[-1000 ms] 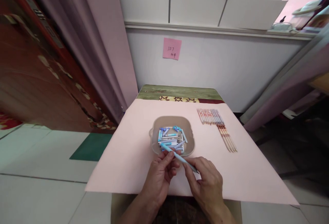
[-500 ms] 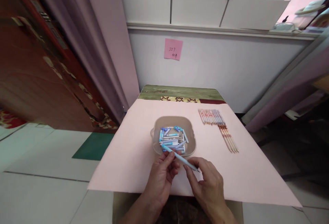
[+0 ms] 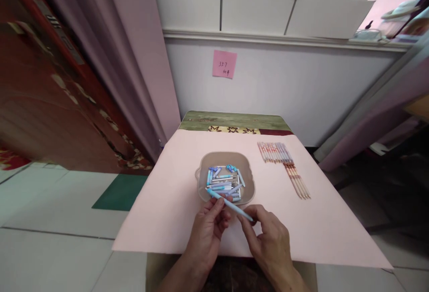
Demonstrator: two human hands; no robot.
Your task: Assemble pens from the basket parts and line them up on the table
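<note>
A light-blue pen (image 3: 231, 205) lies slantwise across both hands, its brighter blue end up to the left over the container's near edge. Thumb and fingers of my left hand (image 3: 209, 227) pinch it around the middle. My right hand (image 3: 268, 234) is closed at its lower right end, thumb and forefinger about the tip. Just beyond the hands, a beige plastic container (image 3: 248, 167) holds several blue, lilac and white pen parts (image 3: 223, 184), some of them short pieces and thin refills.
A pink sheet (image 3: 161, 211) covers most of the table. To the right lies a row of assembled pens (image 3: 275, 152), with several brownish pens (image 3: 296, 181) side by side nearer me. A pink note (image 3: 224, 64) is stuck on the wall behind.
The pen and both hands have shifted slightly left in view. The dark point that showed at the pen's lower end is no longer visible. The other pens stay put.
</note>
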